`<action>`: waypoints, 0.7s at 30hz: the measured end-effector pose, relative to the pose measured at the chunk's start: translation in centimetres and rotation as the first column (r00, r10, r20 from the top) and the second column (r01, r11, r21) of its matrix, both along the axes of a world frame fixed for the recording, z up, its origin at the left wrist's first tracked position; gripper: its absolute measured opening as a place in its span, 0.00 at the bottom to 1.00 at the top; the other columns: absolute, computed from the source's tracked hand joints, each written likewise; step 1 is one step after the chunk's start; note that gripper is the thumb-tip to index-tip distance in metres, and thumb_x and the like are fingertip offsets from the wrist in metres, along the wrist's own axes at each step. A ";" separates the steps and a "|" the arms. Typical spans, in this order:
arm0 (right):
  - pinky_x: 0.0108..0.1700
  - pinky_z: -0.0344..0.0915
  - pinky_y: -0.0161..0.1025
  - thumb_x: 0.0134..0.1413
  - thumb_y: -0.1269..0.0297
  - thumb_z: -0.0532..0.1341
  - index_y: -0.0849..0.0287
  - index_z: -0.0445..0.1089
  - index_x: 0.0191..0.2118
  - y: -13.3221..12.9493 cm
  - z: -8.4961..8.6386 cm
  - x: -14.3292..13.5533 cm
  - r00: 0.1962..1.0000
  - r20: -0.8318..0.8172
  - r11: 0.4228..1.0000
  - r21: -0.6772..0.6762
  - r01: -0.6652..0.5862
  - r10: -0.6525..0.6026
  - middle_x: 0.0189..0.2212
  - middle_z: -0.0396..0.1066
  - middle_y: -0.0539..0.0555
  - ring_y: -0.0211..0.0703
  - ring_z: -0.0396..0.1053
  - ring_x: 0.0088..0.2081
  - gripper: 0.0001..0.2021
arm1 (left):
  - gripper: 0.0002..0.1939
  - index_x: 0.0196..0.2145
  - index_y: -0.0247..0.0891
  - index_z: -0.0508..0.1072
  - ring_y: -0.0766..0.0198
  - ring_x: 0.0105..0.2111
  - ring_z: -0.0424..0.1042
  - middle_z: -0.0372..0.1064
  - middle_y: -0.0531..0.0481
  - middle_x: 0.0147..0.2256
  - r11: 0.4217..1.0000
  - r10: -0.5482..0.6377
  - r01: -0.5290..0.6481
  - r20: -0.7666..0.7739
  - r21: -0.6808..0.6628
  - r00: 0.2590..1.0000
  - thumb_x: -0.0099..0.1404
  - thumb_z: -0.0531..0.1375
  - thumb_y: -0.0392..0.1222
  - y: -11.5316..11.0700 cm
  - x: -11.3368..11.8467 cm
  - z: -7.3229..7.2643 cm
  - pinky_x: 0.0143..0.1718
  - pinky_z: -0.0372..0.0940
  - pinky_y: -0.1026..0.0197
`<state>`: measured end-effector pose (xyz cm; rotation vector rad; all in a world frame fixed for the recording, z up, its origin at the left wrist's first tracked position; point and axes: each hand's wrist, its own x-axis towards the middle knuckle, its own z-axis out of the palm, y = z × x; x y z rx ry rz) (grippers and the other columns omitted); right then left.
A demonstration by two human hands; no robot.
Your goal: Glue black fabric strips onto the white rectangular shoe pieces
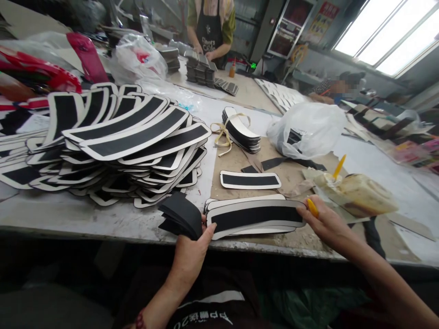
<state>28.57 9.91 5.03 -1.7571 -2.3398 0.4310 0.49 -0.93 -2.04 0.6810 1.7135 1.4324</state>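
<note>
My left hand (192, 250) is closed around a folded bunch of black strips (181, 215), its thumb resting on the left end of a curved panel (254, 214). That panel is white-edged with a black strip along its middle, and lies atop a small stack of similar panels (265, 230). At its right end, my right hand (324, 224) pinches the panel's tip and also holds a yellow tool (312, 208), mostly hidden by the fingers. Just beyond the stack, a single smaller panel (250, 180) with a black strip lies flat on brown board (222, 185).
A large heap of curved panels (133, 132) covers the left. Behind are a tied bundle (242, 130) and a white plastic bag (308, 128). At right sits a glue container (363, 194) with a yellow stick (339, 167). Another person (211, 32) handles stacks across the table.
</note>
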 end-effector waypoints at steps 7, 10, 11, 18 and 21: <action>0.22 0.68 0.36 0.48 0.49 0.59 0.55 0.58 0.33 -0.4 0.2 0.3 0.915 -0.342 0.942 -0.320 0.099 -0.212 0.26 0.60 0.49 0.40 0.65 0.25 0.16 | 0.14 0.35 0.38 0.68 0.64 0.26 0.65 0.63 0.57 0.23 0.999 -0.040 0.041 -0.024 0.021 0.999 0.52 0.63 0.44 -0.1 -0.6 0.1 0.34 0.61 0.62; 0.19 0.68 0.36 0.45 0.45 0.61 0.55 0.59 0.35 -0.8 0.4 0.4 0.868 -0.401 0.908 -0.401 0.120 -0.291 0.24 0.60 0.47 0.39 0.64 0.22 0.19 | 0.12 0.34 0.38 0.68 0.66 0.25 0.64 0.63 0.58 0.22 0.999 -0.040 0.039 0.019 0.038 0.999 0.52 0.64 0.43 -0.4 -1.1 0.3 0.32 0.61 0.64; 0.18 0.68 0.37 0.44 0.45 0.61 0.55 0.59 0.35 -0.8 0.4 0.4 0.859 -0.411 0.903 -0.411 0.125 -0.306 0.23 0.60 0.47 0.39 0.63 0.22 0.20 | 0.12 0.33 0.38 0.69 0.66 0.25 0.64 0.64 0.58 0.22 0.999 -0.038 0.037 0.049 0.030 0.998 0.51 0.64 0.43 -0.5 -1.3 0.4 0.32 0.61 0.64; 0.17 0.68 0.39 0.35 0.41 0.64 0.55 0.63 0.32 -1.2 0.8 -1.2 0.819 -0.441 0.892 -0.414 0.179 -0.369 0.21 0.63 0.50 0.42 0.63 0.20 0.24 | 0.16 0.39 0.38 0.73 0.59 0.41 0.69 0.72 0.48 0.39 0.999 -0.046 0.046 0.138 -0.001 0.989 0.54 0.63 0.48 -1.6 -2.2 0.9 0.42 0.63 0.62; 0.17 0.69 0.40 0.29 0.41 0.66 0.56 0.63 0.31 -1.4 0.8 -1.9 0.813 -0.432 0.885 -0.420 0.201 -0.390 0.21 0.64 0.52 0.43 0.64 0.21 0.26 | 0.20 0.42 0.36 0.72 0.55 0.41 0.69 0.71 0.45 0.41 0.999 -0.038 0.042 0.249 -0.011 0.968 0.54 0.63 0.50 -1.9 -2.1 1.0 0.36 0.66 0.62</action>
